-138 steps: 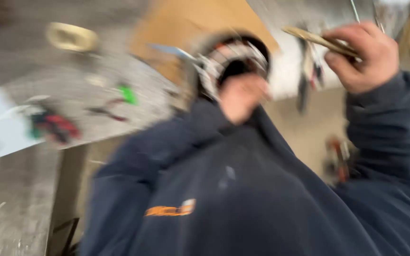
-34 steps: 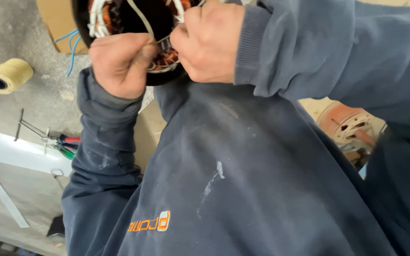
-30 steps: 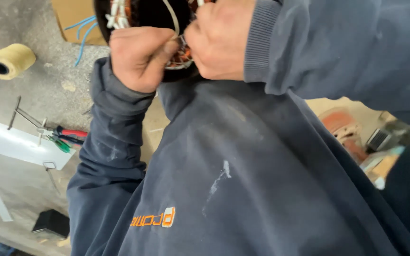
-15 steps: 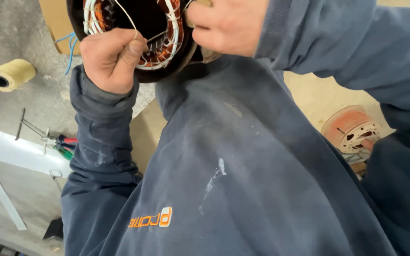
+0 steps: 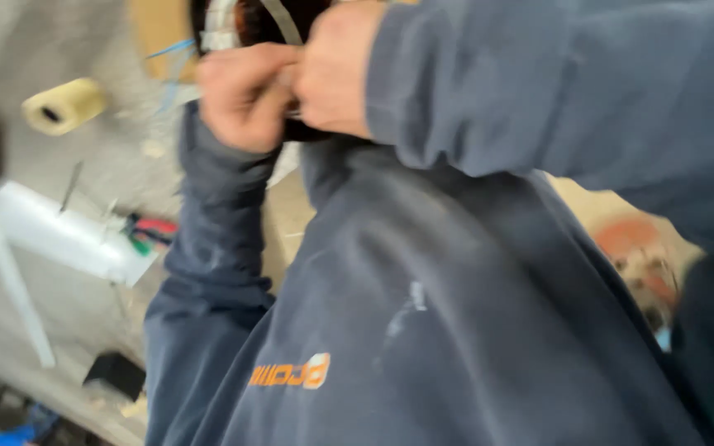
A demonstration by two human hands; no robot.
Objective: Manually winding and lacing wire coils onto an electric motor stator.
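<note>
Stator windings (image 5: 245, 21) sit at the top edge of the view, lifted close to the person's chest, likely so the coil ends are within fingertip reach. Left hand (image 5: 245, 95) and right hand (image 5: 336, 74) press together at its lower rim, both fists curled shut; blur hides what they pinch. A yellowish tape roll (image 5: 64, 105) lies well apart on the grey workbench (image 5: 109, 165), near red-handled tools (image 5: 150, 234).
</note>
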